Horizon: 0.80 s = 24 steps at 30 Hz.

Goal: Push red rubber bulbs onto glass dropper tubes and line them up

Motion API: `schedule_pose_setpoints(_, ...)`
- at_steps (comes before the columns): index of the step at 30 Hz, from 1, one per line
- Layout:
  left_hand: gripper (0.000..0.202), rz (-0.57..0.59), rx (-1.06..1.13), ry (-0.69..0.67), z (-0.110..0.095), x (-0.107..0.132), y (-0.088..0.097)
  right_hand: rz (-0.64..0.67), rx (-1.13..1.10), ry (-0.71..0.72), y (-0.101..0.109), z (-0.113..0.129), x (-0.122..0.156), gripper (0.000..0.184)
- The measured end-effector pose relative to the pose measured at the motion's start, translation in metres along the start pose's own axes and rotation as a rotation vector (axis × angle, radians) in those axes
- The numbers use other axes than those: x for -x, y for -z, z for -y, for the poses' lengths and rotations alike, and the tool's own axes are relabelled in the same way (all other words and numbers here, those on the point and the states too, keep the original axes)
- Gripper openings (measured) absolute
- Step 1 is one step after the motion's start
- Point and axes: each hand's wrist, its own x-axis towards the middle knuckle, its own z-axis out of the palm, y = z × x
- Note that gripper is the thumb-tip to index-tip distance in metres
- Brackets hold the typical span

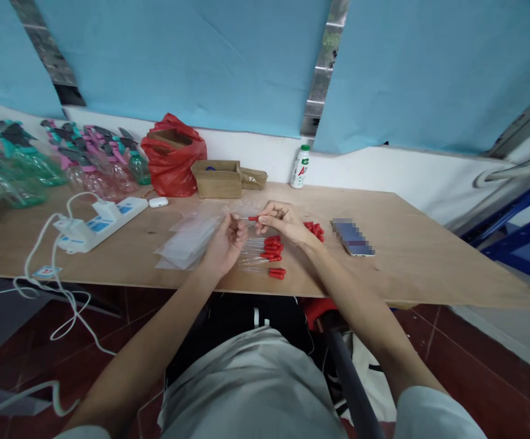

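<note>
Left-front of one bottle (300, 167) lettered red "A", left hand (227, 244) and right hand (287, 223) pinched one red-bulbed dropper (253, 218); one phone (353, 238) lay right-front.

The wooden table (420, 256) carried red-ended droppers (273, 247); clear bags (187, 241) lay nearby; a phone (354, 238), power strip (130, 211) and bottle (300, 169) rested there too.

Tabletop (411, 244) is smoothish wood, red bag (171, 167) crinkly shiny plastic, box (219, 186) matt cardboard, dropper bulbs (277, 271) kinda glossy, rubbery-looking.
</note>
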Motion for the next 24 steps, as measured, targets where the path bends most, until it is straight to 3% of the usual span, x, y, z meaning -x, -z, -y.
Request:
schedule_pose_setpoints(4,0.031,0.007,-0.270,-0.178,0.002,-0.001,0.008,-0.045,0.245,0.038,0.008,0.004,0.000,0.035)
schedule_pose_setpoints(8,0.034,0.031,-0.509,-0.168,0.002,-0.004,0.018,-0.025,0.499,0.043,0.017,0.005,0.000,0.032)
schedule_pose_setpoints(10,0.033,-0.036,-0.673,-0.195,0.000,-0.006,0.024,0.017,0.582,0.018,0.024,0.003,-0.001,0.030)
schedule_pose_setpoints(13,0.034,-0.267,-0.944,-0.386,-0.002,-0.010,0.033,0.058,0.744,-0.042,0.034,-0.002,-0.002,0.023)
schedule_pose_setpoints(15,0.027,-0.327,-1.069,-0.493,-0.002,-0.012,0.037,0.059,0.873,-0.084,0.039,-0.005,-0.002,0.017)
schedule_pose_setpoints(20,0.015,-0.242,-1.247,-0.568,0.001,-0.013,0.040,0.160,1.077,-0.191,0.042,-0.009,0.000,0.013)
schedule_pose_setpoints(24,0.017,-0.199,-1.374,-0.610,0.003,-0.010,0.039,0.186,1.176,-0.146,0.039,-0.011,-0.002,0.035)
